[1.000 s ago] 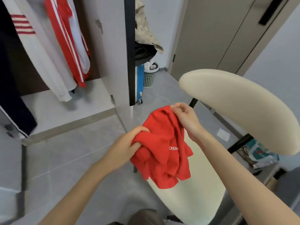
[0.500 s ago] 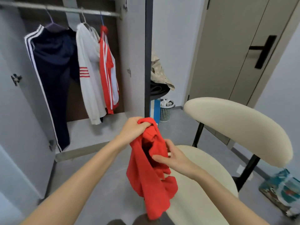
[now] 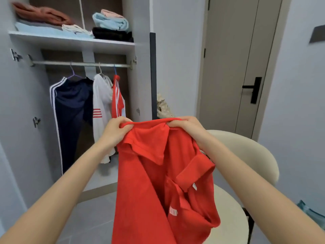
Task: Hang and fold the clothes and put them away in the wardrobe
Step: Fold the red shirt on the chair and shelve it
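Red shirt [image 3: 149, 182]: I am holding it up over the chair [image 3: 246, 150], facing the open wardrobe [image 3: 70, 42], my left hand [image 3: 116, 131] and right hand [image 3: 184, 125] each pinching its top edge with curled fingers, probably so it is hanging straight for folding.

The polo shirt [image 3: 151, 182] is matt red knit cloth. The hanging rail [image 3: 80, 63] is smooth metal. The chair [image 3: 246, 155] has matt cream upholstery.
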The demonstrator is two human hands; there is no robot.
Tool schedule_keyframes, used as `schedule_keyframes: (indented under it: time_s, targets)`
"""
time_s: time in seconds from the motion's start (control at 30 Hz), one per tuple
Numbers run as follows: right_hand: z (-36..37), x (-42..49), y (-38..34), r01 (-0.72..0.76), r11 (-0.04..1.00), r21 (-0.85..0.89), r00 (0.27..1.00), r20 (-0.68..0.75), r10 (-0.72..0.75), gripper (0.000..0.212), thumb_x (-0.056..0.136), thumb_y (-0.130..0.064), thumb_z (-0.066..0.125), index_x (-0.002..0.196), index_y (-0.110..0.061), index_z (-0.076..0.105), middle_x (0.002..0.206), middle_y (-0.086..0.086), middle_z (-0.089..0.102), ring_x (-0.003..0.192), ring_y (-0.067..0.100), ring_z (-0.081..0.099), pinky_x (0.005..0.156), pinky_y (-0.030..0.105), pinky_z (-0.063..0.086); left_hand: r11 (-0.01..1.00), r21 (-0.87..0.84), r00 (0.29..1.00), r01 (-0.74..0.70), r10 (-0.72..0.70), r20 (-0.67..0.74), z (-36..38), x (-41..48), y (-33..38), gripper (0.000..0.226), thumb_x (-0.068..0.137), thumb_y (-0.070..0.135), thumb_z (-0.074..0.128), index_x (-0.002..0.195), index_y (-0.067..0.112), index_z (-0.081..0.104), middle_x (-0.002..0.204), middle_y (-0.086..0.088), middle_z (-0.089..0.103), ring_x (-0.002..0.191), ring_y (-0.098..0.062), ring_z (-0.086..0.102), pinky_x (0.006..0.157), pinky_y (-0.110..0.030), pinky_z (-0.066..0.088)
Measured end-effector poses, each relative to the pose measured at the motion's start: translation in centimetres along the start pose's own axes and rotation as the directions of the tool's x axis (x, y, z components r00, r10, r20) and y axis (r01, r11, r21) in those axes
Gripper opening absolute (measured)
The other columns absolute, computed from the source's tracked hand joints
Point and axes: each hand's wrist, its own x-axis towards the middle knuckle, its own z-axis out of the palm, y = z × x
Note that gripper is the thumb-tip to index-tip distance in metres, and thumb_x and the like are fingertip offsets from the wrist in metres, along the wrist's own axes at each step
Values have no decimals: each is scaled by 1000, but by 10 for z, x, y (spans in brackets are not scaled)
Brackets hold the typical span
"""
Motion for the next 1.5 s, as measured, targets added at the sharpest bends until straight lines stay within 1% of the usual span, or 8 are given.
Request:
schedule_keyframes:
  time_s: [0.1,0.3,0.5,0.73,0.87,1.03,1.27,1.5]
  targets:
    - [12,6,-15,-59,998,15,998,16,59,19,76,-10,74,95,-5,72,92,12,71,77,18,64,77,26,54,967,171,975,-188,205,-87,-4,-9,6,24,93,12,55,117,18,57,125,0,56,115,-14,50,93,-20,33]
    - [26,11,-22,-152,980,126,978,163,130,17,82,-21,74,78,-10,61,76,11,63,70,22,60,75,34,52,997,6,885,-82,70,461,20,-43,15,117,49,80,73,146,42,20,137,17,45,128,-4,43,109,-34,38]
    - [19,19,-18,-198,956,217,969,189,158,23,86,-20,69,101,-7,57,81,9,59,66,15,60,65,25,54,997,-79,992,3,7,128,56,-33,-4,25,88,21,63,111,22,53,106,4,63,103,-15,60,84,-28,42]
    - [5,31,-1,-91,804,588,984,-71,163,32,91,7,57,70,-13,42,59,4,56,56,10,60,59,26,58,989,-129,994,-76,65,-86,50,-26,-15,36,88,42,61,119,24,51,114,1,50,107,-16,51,98,-35,43]
    - [3,41,-12,42,701,712,976,-178,123,32,92,10,53,73,-13,40,62,6,57,58,12,60,59,28,58,990,-129,987,49,-29,155,62,-34,-12,98,47,84,58,132,43,32,130,3,37,127,-18,35,110,-42,33]
    - [-4,47,-37,69,527,847,988,-130,80,31,94,13,47,74,-10,41,73,12,51,66,16,57,57,32,58,963,-176,824,203,-71,562,97,-44,-47,150,46,49,93,143,48,-22,150,18,19,136,-4,32,114,-33,30]
    - [-47,59,-23,184,472,862,955,-270,121,31,92,13,49,74,-11,41,71,12,52,60,17,61,57,32,60,913,-321,955,251,-181,234,127,-19,-70,24,89,20,67,111,25,59,105,2,67,104,-19,63,87,-30,52]
    - [-79,83,42,122,756,643,870,-437,231,30,93,9,48,81,-18,44,72,5,50,63,14,53,89,43,51,823,-407,917,396,-338,211,105,53,-90,22,95,1,47,98,17,62,93,-6,65,80,-15,60,73,-25,47]
